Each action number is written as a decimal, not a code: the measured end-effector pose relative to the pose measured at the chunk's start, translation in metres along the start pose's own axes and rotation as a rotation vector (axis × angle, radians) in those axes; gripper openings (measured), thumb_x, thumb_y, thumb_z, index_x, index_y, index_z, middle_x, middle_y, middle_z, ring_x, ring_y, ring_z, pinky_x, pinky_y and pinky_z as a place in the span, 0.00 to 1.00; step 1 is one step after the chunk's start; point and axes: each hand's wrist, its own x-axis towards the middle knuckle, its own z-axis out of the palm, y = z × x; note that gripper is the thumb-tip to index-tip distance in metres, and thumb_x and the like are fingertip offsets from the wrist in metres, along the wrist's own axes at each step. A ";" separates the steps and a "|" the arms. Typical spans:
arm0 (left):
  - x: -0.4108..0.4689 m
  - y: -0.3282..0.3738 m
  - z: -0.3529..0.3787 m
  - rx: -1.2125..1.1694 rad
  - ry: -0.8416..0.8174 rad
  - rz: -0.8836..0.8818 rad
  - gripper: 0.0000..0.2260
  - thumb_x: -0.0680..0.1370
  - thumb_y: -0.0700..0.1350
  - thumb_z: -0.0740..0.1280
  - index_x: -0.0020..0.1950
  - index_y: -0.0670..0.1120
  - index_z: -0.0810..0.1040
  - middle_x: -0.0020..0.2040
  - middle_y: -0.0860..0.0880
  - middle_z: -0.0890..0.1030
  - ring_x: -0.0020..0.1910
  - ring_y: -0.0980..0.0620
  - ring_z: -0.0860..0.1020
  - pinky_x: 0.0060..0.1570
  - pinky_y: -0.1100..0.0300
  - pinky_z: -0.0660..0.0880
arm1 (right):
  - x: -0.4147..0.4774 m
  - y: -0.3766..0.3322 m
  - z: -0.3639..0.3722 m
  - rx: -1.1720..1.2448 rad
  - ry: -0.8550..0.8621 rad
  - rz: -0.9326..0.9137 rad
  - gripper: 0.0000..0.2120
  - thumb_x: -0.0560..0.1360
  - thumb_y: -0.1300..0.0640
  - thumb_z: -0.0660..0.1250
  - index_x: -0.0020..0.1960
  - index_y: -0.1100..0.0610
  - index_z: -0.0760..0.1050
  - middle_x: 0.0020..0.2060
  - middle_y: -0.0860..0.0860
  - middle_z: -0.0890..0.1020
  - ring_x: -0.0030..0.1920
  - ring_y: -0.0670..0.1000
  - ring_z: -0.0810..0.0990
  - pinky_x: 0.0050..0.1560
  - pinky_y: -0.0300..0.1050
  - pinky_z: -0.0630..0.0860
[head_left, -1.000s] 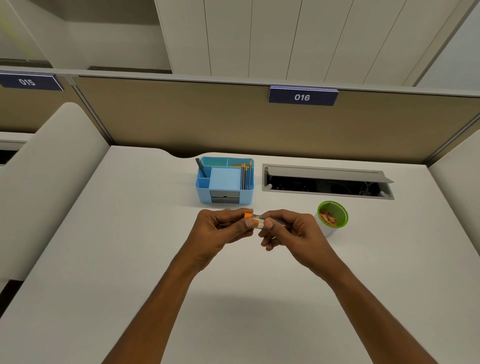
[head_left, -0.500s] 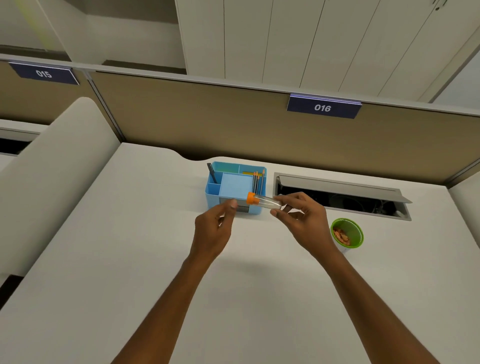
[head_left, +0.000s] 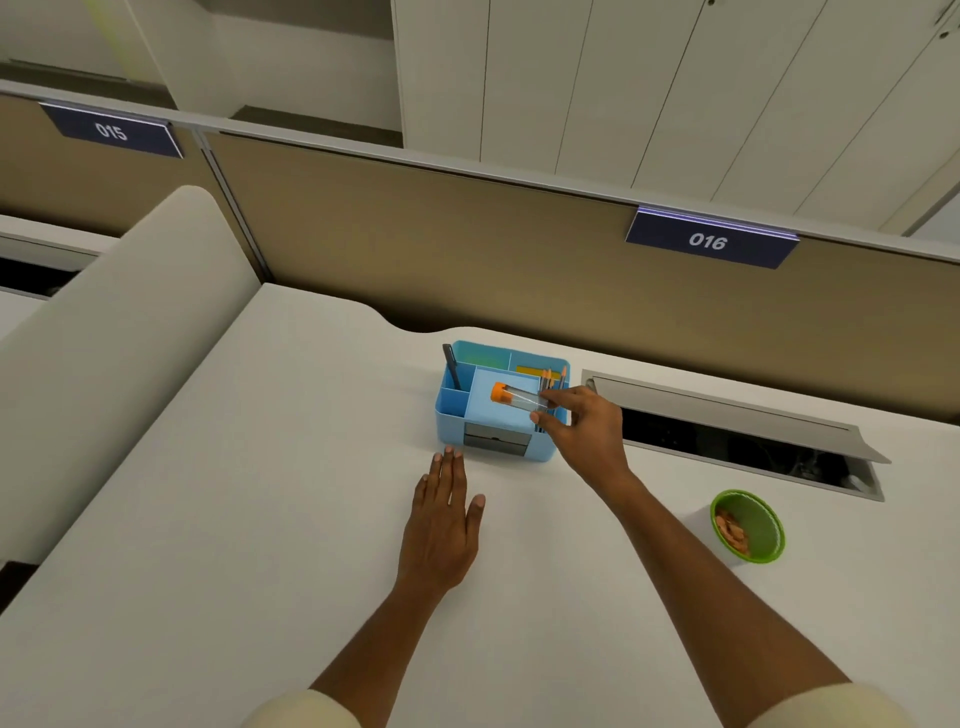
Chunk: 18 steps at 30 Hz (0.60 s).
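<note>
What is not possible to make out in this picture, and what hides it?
Head view only.
1. Tube: its base is covered by the right hand; contents too small to tell.
2. Pencils: lower parts hidden behind that hand.
3. Cup: orange bits inside too small to name.
4. Hatch: inside too dark.

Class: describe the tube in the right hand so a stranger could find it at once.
On the white desk stands a blue organiser. Above its middle, the right hand pinches a clear tube with an orange cap. Unlike the upright sticks beside it, it lies sideways.
</note>
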 end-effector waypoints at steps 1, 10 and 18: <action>0.001 -0.003 0.004 0.009 -0.004 -0.005 0.30 0.83 0.60 0.41 0.81 0.48 0.38 0.81 0.52 0.41 0.81 0.55 0.40 0.78 0.57 0.39 | 0.004 0.002 0.005 0.006 -0.010 0.022 0.18 0.73 0.57 0.77 0.62 0.58 0.82 0.60 0.57 0.83 0.52 0.48 0.77 0.55 0.48 0.83; 0.007 -0.015 0.028 0.078 -0.067 -0.048 0.30 0.84 0.58 0.45 0.82 0.46 0.40 0.85 0.47 0.45 0.82 0.51 0.41 0.79 0.55 0.38 | 0.018 0.018 0.032 -0.112 -0.065 0.076 0.18 0.75 0.55 0.76 0.63 0.57 0.82 0.63 0.57 0.82 0.64 0.57 0.79 0.61 0.60 0.82; 0.005 -0.017 0.035 0.117 -0.096 -0.043 0.30 0.85 0.57 0.47 0.83 0.44 0.44 0.85 0.45 0.48 0.83 0.48 0.47 0.80 0.52 0.43 | 0.021 0.015 0.038 -0.303 -0.130 0.003 0.19 0.77 0.54 0.73 0.66 0.58 0.80 0.62 0.56 0.81 0.65 0.57 0.76 0.62 0.54 0.79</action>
